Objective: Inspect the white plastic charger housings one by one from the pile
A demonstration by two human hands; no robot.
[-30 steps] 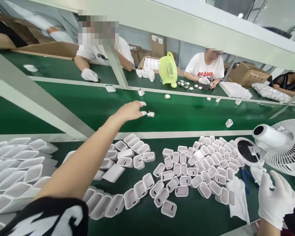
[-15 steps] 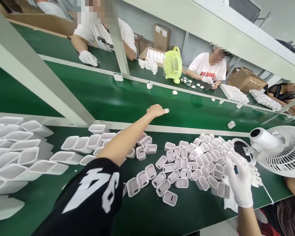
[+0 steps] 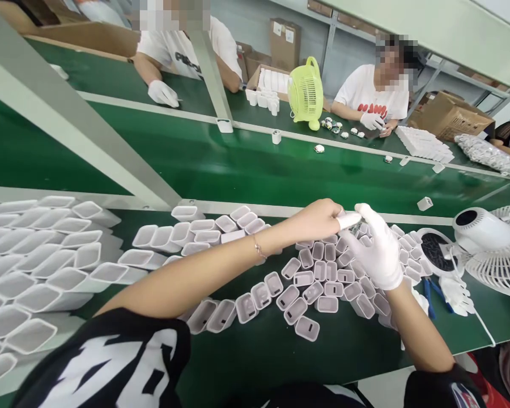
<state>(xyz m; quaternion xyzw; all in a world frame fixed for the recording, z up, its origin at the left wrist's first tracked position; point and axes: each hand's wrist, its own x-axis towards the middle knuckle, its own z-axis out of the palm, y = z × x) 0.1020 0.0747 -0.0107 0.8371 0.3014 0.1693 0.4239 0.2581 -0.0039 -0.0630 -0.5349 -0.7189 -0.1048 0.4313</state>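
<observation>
Bare except for a white covering on a fingertip, my left hand point(image 3: 318, 220) is closed in a pinch over the cups. Its fingertips meet my right hand point(image 3: 376, 246), which wears a white glove. The right thumb and fingers are spread in a C shape around those left fingertips. Something small may be between the hands, but I cannot make it out. Below them stand many small white rectangular cups point(image 3: 307, 328) on the green table, several with a dark slot inside.
Taller white sleeves point(image 3: 21, 289) stand packed at left. A green conveyor point(image 3: 246, 175) carries a few small white parts. At right are a white fan point(image 3: 493, 243), blue-handled pliers point(image 3: 429, 297) and a spare glove point(image 3: 457, 294). Co-workers point(image 3: 376, 102) sit opposite beside a yellow-green fan point(image 3: 306, 96).
My left hand has come back from above the conveyor, moving right. My right hand has moved left and up, away from the pliers, to meet it. The view has shifted slightly.
</observation>
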